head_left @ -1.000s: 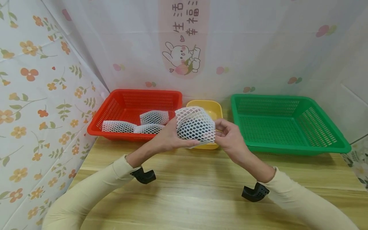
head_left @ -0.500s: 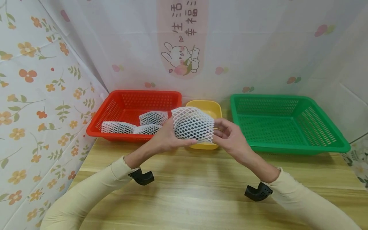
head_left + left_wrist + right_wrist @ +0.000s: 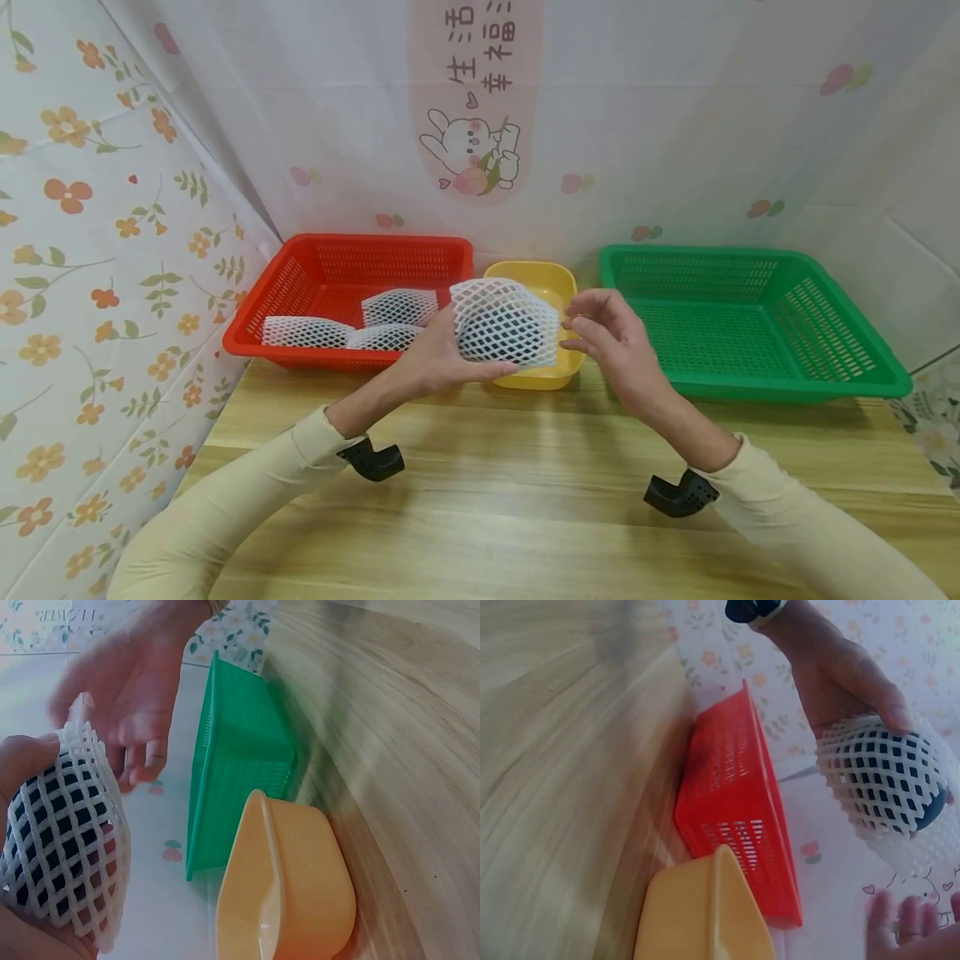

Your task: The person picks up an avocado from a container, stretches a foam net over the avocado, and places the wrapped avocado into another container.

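Note:
My left hand grips a white foam fruit net, thumb along its near side. Through the mesh a dark rounded object shows in the right wrist view; its kind cannot be made out. Just right of the net's end is my right hand, holding nothing, its fingers relaxed and slightly bent. In the left wrist view that hand appears behind the net's tip, and whether they touch is unclear. A yellow tub stands behind and below the net, partly covered by it.
A red basket at the left contains white foam nets, partly hidden by the left hand. To the right stands a green basket. All rest on the wooden table, backed by a printed cloth.
My right hand has come off the net's right end and drawn slightly rightward, its fingers loosening. My left hand keeps hold of the net in almost the same place.

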A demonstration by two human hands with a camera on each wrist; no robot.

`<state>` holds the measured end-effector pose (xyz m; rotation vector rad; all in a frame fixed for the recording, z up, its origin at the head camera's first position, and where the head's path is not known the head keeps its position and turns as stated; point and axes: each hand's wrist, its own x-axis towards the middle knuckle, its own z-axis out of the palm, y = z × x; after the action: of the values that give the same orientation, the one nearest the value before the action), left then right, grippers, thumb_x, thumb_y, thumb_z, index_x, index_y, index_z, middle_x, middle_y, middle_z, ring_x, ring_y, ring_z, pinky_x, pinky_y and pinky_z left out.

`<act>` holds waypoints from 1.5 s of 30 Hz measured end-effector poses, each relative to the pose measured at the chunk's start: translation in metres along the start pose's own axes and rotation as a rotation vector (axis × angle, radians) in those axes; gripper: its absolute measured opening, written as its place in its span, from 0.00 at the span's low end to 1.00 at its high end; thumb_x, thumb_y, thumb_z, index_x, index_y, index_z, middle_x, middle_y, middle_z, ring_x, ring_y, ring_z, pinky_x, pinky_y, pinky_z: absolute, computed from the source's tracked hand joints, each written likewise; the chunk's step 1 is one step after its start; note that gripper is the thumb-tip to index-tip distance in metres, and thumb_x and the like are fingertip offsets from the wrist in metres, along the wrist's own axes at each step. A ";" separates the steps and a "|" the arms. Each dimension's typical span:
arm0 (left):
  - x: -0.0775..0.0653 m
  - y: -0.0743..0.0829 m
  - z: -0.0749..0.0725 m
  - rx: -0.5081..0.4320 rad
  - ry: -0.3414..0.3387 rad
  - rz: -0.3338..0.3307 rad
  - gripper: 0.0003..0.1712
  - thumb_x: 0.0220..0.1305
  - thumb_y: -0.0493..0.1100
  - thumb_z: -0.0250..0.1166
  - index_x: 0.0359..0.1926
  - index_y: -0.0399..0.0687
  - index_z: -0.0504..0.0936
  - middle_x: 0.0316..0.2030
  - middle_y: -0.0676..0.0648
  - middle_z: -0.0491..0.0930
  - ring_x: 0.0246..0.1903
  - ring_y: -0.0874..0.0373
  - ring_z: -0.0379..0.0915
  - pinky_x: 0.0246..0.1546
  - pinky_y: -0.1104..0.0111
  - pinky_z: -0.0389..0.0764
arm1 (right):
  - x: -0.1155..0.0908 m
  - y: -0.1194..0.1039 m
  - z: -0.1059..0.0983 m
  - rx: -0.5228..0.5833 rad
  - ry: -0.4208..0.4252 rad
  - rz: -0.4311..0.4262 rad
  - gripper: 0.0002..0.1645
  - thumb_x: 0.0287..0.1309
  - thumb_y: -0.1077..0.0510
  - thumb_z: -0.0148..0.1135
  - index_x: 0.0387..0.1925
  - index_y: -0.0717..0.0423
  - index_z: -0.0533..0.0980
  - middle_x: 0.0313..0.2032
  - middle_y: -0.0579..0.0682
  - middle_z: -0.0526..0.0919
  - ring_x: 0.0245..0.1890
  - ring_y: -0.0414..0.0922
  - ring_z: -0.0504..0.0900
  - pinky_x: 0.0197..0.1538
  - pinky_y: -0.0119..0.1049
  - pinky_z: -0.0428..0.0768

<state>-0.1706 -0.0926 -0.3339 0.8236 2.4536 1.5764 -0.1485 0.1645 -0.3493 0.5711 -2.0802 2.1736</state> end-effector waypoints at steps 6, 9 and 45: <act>0.001 0.002 0.006 -0.049 -0.037 0.066 0.49 0.52 0.45 0.80 0.70 0.46 0.63 0.60 0.49 0.73 0.57 0.54 0.69 0.57 0.59 0.76 | 0.005 -0.001 0.008 0.092 -0.200 0.218 0.39 0.72 0.53 0.59 0.75 0.54 0.52 0.66 0.64 0.63 0.58 0.57 0.74 0.53 0.47 0.81; 0.003 0.002 0.011 -0.050 -0.059 0.120 0.48 0.52 0.43 0.80 0.70 0.45 0.63 0.59 0.50 0.72 0.56 0.55 0.69 0.54 0.62 0.78 | 0.006 0.000 0.014 0.149 -0.281 0.265 0.40 0.70 0.55 0.63 0.74 0.58 0.54 0.62 0.65 0.67 0.56 0.58 0.76 0.53 0.52 0.81; -0.003 -0.010 0.015 -0.353 0.093 -0.029 0.54 0.59 0.38 0.75 0.76 0.58 0.49 0.64 0.46 0.65 0.60 0.48 0.69 0.51 0.59 0.81 | 0.006 0.008 0.006 -0.018 -0.142 0.116 0.43 0.58 0.67 0.72 0.72 0.60 0.63 0.61 0.59 0.71 0.55 0.56 0.74 0.52 0.40 0.82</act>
<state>-0.1665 -0.0851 -0.3501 0.6644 2.1336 1.9965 -0.1547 0.1568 -0.3546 0.6356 -2.2565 2.2337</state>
